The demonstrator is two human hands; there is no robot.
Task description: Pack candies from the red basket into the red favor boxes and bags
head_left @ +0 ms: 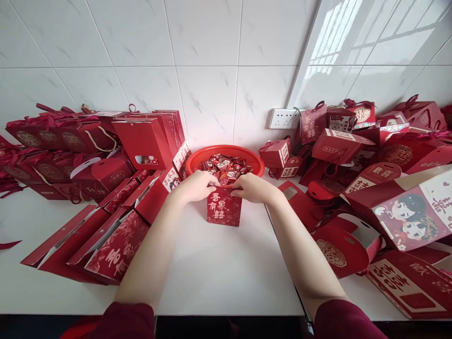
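Observation:
A small red gift box [224,209] with pale Chinese characters stands upright on the white table in front of me. My left hand [202,184] grips its top left edge, thumb and fingers closed there. At the top right edge, my right hand [254,187] pinches the same box from the other side. Just behind it sits a red plastic basket [259,165] holding many small wrapped candies [226,165]. My fingertips partly hide the top of the box, so whether it is folded over cannot be seen.
Rows of red gift boxes [141,141] with ribbons and cords fill the left side. More red boxes [339,146] lie piled on the right, some tilted. A white power strip [283,118] is on the tiled wall [208,84]. The white table [226,273] ends near me.

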